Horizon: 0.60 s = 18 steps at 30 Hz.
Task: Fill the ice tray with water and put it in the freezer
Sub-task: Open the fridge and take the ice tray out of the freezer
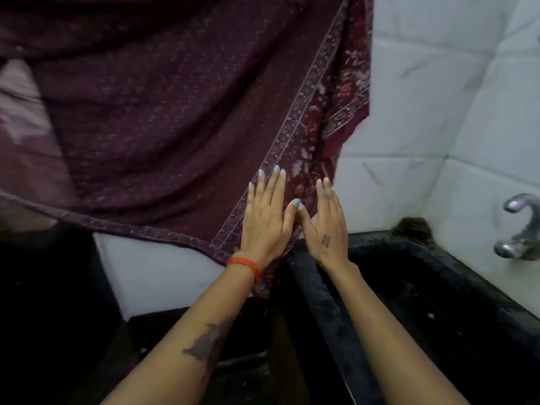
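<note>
Ice tray not visible in the head view. Left hand and right hand, fingers straight, lie flat against hanging maroon cloth, thumbs touching. Black sink below right, chrome tap on tiled wall

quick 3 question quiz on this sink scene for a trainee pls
1. True or false: the left hand grips an ice tray.
2. Both hands lie flat against what? A) maroon cloth B) tap C) white tiles
3. Fill in: the tap sits to the ____ of the black sink.

Key: 1 false, no tray is in view; 2 A, the right hand too; 3 right.
</note>
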Tool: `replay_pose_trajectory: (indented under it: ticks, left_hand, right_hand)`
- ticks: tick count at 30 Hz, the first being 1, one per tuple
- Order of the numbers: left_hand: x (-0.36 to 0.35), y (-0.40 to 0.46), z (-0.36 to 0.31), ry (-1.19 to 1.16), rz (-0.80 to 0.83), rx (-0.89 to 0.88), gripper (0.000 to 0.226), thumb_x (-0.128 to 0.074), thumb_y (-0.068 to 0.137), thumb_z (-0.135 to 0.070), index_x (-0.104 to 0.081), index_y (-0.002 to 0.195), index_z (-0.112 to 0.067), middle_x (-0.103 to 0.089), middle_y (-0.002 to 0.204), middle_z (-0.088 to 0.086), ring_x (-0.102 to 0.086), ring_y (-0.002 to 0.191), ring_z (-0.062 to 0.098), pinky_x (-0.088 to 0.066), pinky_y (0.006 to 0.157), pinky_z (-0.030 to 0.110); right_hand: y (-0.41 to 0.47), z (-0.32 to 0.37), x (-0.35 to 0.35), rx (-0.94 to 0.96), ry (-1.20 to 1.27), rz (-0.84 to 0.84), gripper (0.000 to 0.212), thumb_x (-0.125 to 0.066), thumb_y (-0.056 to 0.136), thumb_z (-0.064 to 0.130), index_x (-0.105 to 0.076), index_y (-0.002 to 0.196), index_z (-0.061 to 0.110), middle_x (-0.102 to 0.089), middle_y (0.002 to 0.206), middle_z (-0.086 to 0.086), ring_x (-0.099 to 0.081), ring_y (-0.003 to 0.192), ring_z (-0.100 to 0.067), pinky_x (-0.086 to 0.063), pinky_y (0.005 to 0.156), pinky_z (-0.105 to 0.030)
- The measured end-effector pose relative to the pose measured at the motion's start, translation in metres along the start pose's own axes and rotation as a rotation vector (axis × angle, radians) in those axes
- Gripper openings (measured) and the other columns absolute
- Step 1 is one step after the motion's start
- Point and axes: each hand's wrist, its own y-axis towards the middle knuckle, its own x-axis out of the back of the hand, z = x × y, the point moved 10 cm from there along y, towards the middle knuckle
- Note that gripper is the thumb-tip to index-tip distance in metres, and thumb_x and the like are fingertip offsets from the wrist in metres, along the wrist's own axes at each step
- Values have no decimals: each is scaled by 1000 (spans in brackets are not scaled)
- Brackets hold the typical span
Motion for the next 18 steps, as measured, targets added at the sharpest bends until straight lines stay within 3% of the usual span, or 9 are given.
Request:
replay_pose_trajectory:
  ticks: [5, 12, 18]
  left_hand:
    - [33, -50, 51, -69, -74, 316, 65, -29, 94, -48, -17, 151, -18, -18, 159, -1, -5, 148, 20, -13, 121, 41]
    - [91, -120, 97, 76, -170, 506, 61, -40, 99, -40, -16, 151, -20, -18, 159, -2, -12, 147, 14, -15, 118, 30]
    - [148, -183, 130, 146, -269, 684, 60, -48, 98, -35, -25, 149, -16, -33, 154, 2, -29, 142, 15, -25, 116, 31]
  right_hand:
    - [-30, 25, -50, -32, 232, 99, 78, -26, 87, 64, -19, 149, 16, -17, 157, -1, -9, 143, -8, -10, 117, -31]
    - [-76, 85, -114, 13, 422, 278, 70, -35, 92, 57, -19, 149, 21, -17, 157, -1, -13, 144, -12, -8, 114, -27]
    - [-119, 144, -167, 42, 535, 488, 71, -33, 90, 62, -14, 149, 26, -12, 158, 2, -10, 144, -12, -6, 109, -23]
